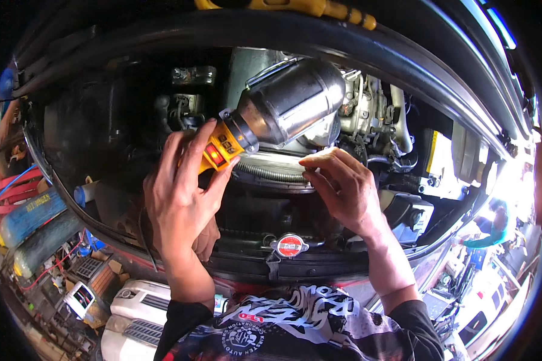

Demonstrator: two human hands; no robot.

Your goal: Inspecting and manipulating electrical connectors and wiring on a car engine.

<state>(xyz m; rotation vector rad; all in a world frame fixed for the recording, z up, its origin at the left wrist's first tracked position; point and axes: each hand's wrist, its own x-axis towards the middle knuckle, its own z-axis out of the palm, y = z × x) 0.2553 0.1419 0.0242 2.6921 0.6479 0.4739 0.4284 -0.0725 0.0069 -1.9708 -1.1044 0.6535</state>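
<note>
My left hand [183,180] grips the yellow handle of a caged work lamp [292,102], its red switch lit. The lamp's metal hood points up and right over the engine bay, and light falls on the parts beneath it. Thumb and fingers of my right hand [349,192] are pinched together at the right end of a ribbed black hose [271,174]; what lies between the fingertips is too small to make out. A red and silver radiator cap [289,245] sits nearer me, below both hands. Behind my left wrist shows a dim hand-like shape, perhaps a reflection.
Engine parts and pipes [367,108] crowd the far right of the bay. A white-topped black reservoir [412,212] stands beside my right forearm. Across the top, a yellow-handled tool [307,7] lies beyond the dark bar. Someone in a teal sleeve [497,231] is at the right.
</note>
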